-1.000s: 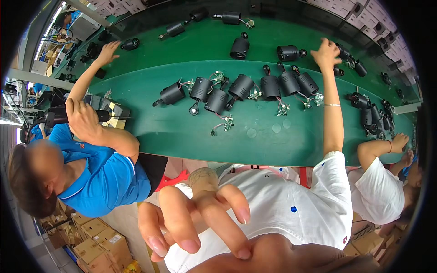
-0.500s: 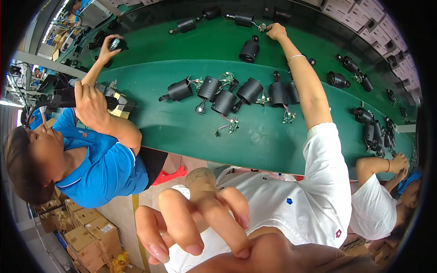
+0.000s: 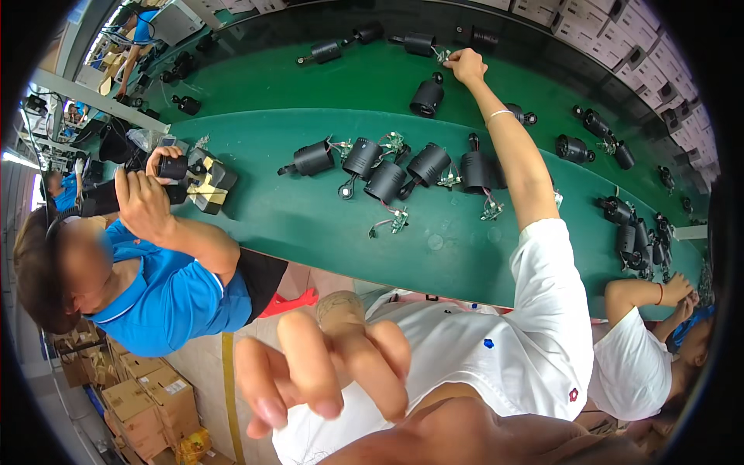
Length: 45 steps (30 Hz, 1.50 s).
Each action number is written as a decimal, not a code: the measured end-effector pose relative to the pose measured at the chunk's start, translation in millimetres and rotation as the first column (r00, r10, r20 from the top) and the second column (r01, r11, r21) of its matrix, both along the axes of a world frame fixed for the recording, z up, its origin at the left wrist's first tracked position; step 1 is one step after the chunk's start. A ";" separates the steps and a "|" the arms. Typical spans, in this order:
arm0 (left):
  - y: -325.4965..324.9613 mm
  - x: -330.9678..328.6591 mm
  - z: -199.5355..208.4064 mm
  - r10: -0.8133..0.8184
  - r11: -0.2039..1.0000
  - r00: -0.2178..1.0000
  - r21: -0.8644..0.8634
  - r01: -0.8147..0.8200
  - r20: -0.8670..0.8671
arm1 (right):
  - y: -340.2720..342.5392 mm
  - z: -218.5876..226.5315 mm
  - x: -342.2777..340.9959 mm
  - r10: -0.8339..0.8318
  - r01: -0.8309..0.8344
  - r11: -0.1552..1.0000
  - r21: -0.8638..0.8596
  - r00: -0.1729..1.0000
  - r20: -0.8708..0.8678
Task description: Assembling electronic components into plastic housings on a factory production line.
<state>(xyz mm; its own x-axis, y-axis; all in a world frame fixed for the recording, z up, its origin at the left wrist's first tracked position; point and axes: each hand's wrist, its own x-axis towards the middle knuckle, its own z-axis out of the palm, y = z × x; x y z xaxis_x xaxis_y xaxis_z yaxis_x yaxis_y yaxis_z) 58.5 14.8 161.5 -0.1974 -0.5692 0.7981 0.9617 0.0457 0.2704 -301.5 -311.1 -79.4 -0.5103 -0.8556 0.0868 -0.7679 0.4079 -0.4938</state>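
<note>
My right arm reaches across to the far belt. There my right hand point(image 3: 467, 67) is closed, its fingertips pinching a small green circuit board point(image 3: 442, 56). Thin wires join the board to a black cylindrical housing point(image 3: 419, 44) lying on its side. Close to the camera hovers my left hand point(image 3: 322, 364), fingers bent and apart, with nothing visible in them. Between my arms and the belt, several black housings lie in a cluster on the green bench, among them one ribbed housing point(image 3: 428, 165). Wired boards such as this circuit board point(image 3: 399, 220) hang out of them.
To the left, a co-worker in a blue shirt point(image 3: 167, 298) holds a black housing point(image 3: 172, 167) by a yellow-and-black fixture point(image 3: 209, 186). Another person point(image 3: 634, 364) sits at the right beside piled black parts point(image 3: 639, 232). Cardboard boxes point(image 3: 159, 399) stand on the floor at lower left.
The co-worker's far hand has come back from the belt to the fixture with a black housing. My right hand stays at the circuit board; my view has shifted slightly.
</note>
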 end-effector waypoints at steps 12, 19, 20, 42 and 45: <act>-95.7 -31.5 -116.9 0.471 0.784 0.599 0.005 -0.621 0.648 | 149.1 223.9 52.6 0.629 -0.635 0.522 -0.569 0.737 -0.247; -93.7 -58.4 -114.4 -0.108 0.994 0.699 0.086 0.067 0.707 | 256.5 249.0 90.0 0.731 -0.844 0.298 -0.445 0.502 -0.463; -88.3 -58.3 -116.3 -0.112 0.994 0.701 0.089 0.070 0.704 | 264.9 246.1 92.9 0.731 -0.845 0.302 -0.441 0.502 -0.462; -30.8 -41.4 -112.7 0.230 0.949 0.639 -0.314 0.019 0.734 | 307.6 187.7 90.4 0.715 -0.719 0.629 -0.294 0.388 0.582; -28.5 -39.4 -114.5 0.297 0.939 0.616 -0.341 -0.049 0.730 | 312.9 175.9 96.1 0.616 -0.614 0.701 -0.363 0.265 0.742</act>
<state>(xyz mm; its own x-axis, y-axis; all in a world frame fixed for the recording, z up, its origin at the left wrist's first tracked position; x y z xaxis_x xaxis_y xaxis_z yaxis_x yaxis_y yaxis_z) 19.1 -13.6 47.0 -0.7214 -0.4536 0.5233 0.3777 0.3757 0.8463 -205.5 1.8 96.5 0.3252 -0.9455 -0.0188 -0.0869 -0.0101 -0.9962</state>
